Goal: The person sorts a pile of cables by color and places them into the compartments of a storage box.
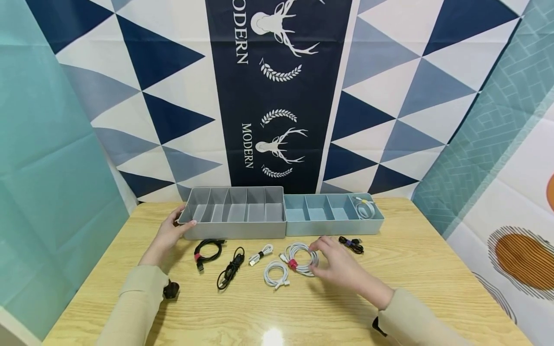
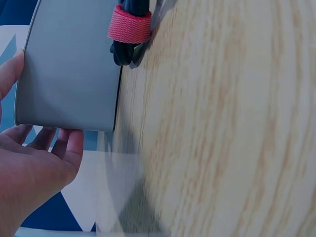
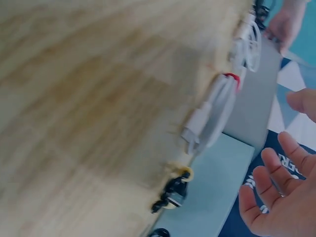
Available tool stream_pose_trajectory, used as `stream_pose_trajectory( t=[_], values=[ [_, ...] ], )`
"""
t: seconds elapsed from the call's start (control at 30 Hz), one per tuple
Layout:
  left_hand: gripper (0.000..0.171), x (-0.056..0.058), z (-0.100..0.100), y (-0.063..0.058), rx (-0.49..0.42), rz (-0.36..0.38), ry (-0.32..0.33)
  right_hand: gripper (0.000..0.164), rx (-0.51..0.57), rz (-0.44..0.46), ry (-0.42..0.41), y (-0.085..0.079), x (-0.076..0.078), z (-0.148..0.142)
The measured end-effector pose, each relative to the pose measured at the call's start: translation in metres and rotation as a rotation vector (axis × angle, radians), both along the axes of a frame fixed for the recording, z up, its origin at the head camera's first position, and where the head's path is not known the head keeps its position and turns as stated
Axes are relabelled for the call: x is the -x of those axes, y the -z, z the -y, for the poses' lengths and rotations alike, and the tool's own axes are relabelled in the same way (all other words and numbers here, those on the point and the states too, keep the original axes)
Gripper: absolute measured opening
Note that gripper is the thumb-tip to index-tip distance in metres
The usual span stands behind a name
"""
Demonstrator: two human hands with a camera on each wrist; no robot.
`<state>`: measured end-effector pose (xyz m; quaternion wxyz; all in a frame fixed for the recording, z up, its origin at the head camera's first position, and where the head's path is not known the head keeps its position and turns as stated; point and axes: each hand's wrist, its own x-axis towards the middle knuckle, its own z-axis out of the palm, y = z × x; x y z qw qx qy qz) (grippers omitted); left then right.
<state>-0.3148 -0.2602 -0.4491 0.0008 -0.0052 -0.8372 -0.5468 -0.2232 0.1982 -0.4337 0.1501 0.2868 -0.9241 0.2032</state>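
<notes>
Clearly, in the head view, the left hand (image 1: 169, 233) grips the left end of the gray box (image 1: 233, 230), whose long axis runs left to right. Before it on the table (image 1: 242, 317) lies the white coiled cable (image 1: 296, 246), plug toward left. In the left wrist view, fingers press the box's end wall. In the blurred right wrist view, the right hand (image 3: 286, 192) is widely opened, holding nothing; whether it touches the cable, I cannot tell.
</notes>
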Motion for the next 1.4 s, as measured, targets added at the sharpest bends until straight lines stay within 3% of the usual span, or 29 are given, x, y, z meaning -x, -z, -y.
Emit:
stream_pose_trajectory(
  t=[0.3, 0.7, 1.4],
  values=[
    [0.078, 0.002, -0.001, -0.003, 0.000, -0.012, 0.002, 0.030, -0.141, 0.028, -0.058, 0.015, 0.001, 0.005],
    [0.079, 0.001, -0.001, -0.004, 0.014, -0.015, -0.002, 0.034, -0.204, -0.002, -0.083, 0.027, 0.011, 0.005],
    [0.076, 0.002, 0.001, 0.000, -0.006, -0.019, -0.010, 0.021, -0.280, -0.031, -0.147, 0.027, 0.022, 0.002]
  ],
)
